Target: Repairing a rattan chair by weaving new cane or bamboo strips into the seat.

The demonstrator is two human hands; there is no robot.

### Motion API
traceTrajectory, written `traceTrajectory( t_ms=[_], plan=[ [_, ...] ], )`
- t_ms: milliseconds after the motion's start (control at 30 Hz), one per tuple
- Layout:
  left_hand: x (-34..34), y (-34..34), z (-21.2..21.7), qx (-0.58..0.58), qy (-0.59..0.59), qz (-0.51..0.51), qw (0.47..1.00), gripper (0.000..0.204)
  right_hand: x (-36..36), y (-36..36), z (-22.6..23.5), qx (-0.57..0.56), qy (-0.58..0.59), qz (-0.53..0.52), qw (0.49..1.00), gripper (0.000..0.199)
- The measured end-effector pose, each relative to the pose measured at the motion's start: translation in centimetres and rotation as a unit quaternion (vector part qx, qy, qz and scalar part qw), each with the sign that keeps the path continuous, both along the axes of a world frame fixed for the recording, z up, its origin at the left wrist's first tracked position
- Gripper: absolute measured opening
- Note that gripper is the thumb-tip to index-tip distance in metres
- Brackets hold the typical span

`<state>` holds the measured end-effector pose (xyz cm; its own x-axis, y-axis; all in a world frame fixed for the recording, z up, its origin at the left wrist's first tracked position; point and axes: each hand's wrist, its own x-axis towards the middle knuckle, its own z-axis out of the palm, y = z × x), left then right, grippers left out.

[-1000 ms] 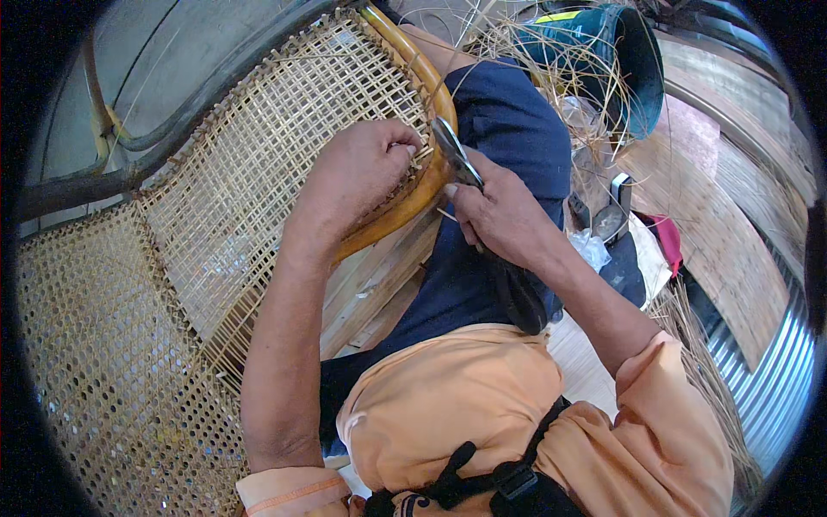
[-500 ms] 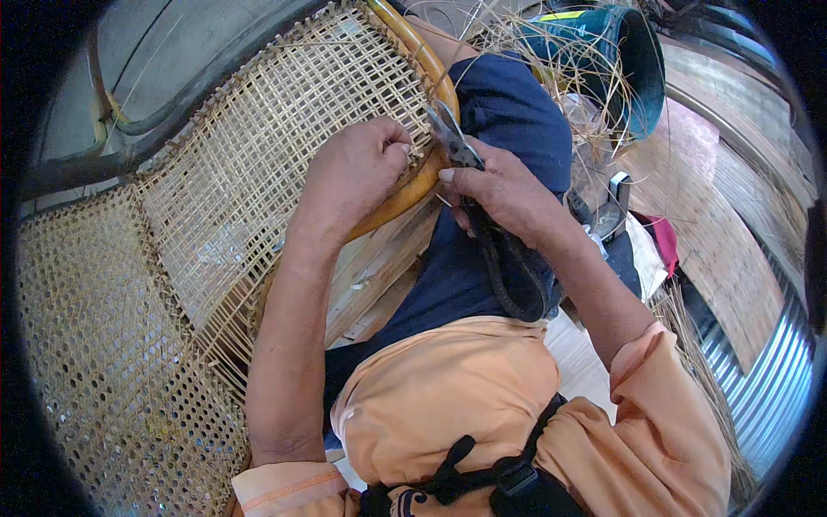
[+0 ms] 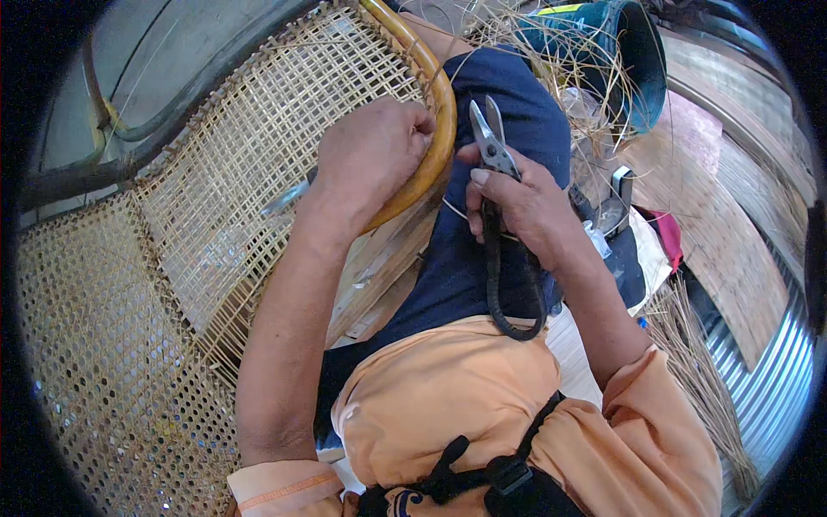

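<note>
My left hand (image 3: 372,155) lies closed on the woven cane panel (image 3: 258,129), its fingers pressed at the curved rattan rim (image 3: 435,112) where thin cane strands run under it. My right hand (image 3: 517,202) grips a pair of metal snips (image 3: 491,138) with dark looped handles hanging below the palm. The short grey blades point up and stand slightly apart, just right of the rim. A thin cane strand runs under my right hand toward the rim.
A second woven cane panel (image 3: 95,345) fills the lower left. A dark teal bucket (image 3: 612,52) with loose cane strands stands at the top right. A bundle of cane strips (image 3: 698,379) lies on the floor at right, near corrugated metal sheeting (image 3: 775,379).
My right hand has lifted the snips upright, blades now pointing up beside the rim. My left hand has stayed on the rim, shifted slightly.
</note>
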<state>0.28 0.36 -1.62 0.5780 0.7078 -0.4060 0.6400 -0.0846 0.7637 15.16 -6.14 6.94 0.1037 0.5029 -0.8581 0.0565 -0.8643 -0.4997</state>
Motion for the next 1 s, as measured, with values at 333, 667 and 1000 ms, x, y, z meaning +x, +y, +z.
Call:
traceTrajectory(
  t_ms=[333,667,1000],
  plan=[
    [2.0,1.2,1.9,-0.032,0.066,-0.114,0.991,0.020,3.1,-3.0,2.1,0.018,0.063,-0.088,0.994,0.032],
    [1.7,-0.4,4.0,0.009,0.036,0.086,0.996,0.016,11.6,-9.2,2.5,0.022,-0.131,0.054,0.990,0.030],
    [2.7,-8.3,15.6,-0.199,-0.446,0.321,0.811,0.027,3.8,-11.7,5.5,0.345,-0.059,0.220,0.911,0.035]
  ],
)
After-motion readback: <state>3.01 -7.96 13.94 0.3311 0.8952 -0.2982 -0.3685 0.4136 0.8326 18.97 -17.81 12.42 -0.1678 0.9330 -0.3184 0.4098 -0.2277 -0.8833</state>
